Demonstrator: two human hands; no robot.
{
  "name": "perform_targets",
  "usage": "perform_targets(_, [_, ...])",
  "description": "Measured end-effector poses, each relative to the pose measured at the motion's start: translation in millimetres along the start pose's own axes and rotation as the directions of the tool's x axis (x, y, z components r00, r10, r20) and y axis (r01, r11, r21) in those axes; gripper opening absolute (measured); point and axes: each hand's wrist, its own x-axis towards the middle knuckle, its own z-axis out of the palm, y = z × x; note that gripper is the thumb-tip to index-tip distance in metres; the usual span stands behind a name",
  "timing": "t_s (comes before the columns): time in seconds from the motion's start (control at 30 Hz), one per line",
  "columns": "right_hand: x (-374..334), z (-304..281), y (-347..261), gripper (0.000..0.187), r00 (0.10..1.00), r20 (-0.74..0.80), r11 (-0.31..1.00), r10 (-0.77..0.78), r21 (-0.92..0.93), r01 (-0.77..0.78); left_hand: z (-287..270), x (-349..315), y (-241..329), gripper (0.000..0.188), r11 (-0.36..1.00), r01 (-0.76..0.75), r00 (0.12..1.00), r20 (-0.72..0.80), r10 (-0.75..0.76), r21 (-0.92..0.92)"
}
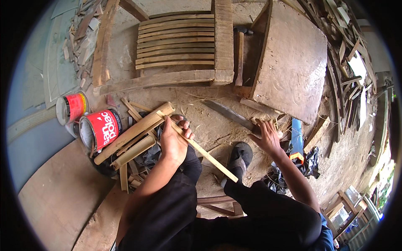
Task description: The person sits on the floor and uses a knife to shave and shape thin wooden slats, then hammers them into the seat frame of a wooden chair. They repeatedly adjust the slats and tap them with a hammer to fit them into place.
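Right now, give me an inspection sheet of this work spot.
Surface: dirt floor, strewn with shavings and fibres.
Job's things: bamboo strip in the left hand; machete on the floor, its handle under the right hand.
Clutter: split bamboo pieces, two red cans on their sides, offcuts, black plastic, blue tool.
Grippers: left hand closed on the strip; right hand closing on the machete handle, grip unclear.
Cables: nothing seen.
Surroundings: slatted wooden frame, large board, scrap timber at right.
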Motion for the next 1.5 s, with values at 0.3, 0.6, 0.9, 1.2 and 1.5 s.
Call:
perform_targets(0.3, [56,-43,-51,0.053,0.726,-0.184,0.010,0.662,0.971,0.238,3,2,-2,0.038,0.998,0.068,0.998,0.010,-0.068,0.003])
perform_targets(0.6, [62,-133,-1,0.041,0.688,-0.073,-0.163,0.722,0.948,0.272,-1,-1,-1,0.039,0.998,0.064,0.998,-0.023,-0.064,0.023])
perform_targets(0.9, [70,-152,84,0.041,0.922,-0.166,-0.328,0.349,0.900,0.287,-5,-5,3,0.027,0.990,-0.138,0.990,-0.027,0.138,-0.002])
perform_targets(1.2, [31,-22,-61,0.030,0.809,0.227,0.005,0.542,0.962,-0.273,-25,-2,1,0.015,0.935,-0.351,0.932,-0.081,0.354,0.049])
perform_targets(1.5, [171,-1,-23,0.054,0.880,-0.469,0.986,-0.080,0.095,0.140,-30,-5,-4,0.022,0.965,-0.256,0.935,-0.239,0.261,0.054])
